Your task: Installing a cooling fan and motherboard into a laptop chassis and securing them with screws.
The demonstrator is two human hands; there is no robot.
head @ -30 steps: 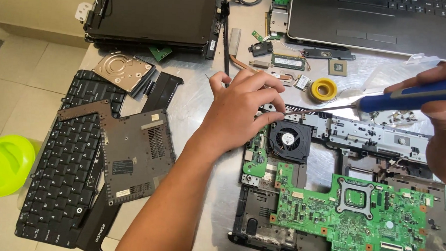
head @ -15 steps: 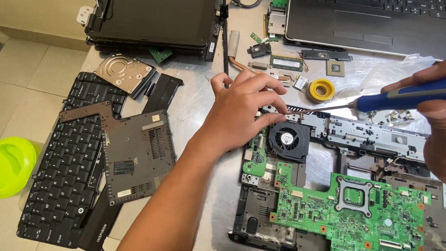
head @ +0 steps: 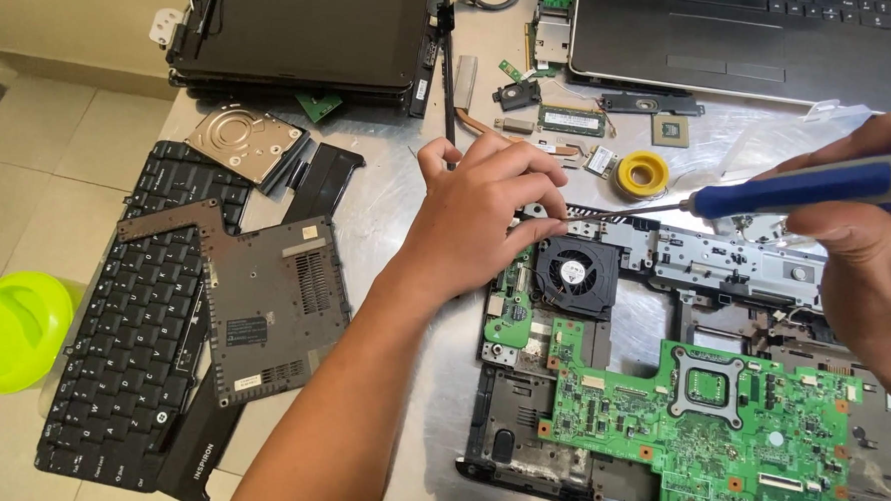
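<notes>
Blue-handled screwdriver gripped in right hand, tip at top edge of opened laptop chassis. Left hand pinches there, beside black fan with round white label. Green motherboard below.

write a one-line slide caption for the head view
Left hand steadies an opened laptop chassis near its cooling fan while right hand angles a blue-handled screwdriver.

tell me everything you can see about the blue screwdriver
The screwdriver has a thick blue handle with a grey end section and a thin metal shaft, plastic and steel by the look. The right hand grips the handle, holding the tool nearly level, tilted slightly down to the left. Its tip sits at the top edge of the opened laptop chassis, just above the black fan, beside the left hand's fingertips.
</notes>
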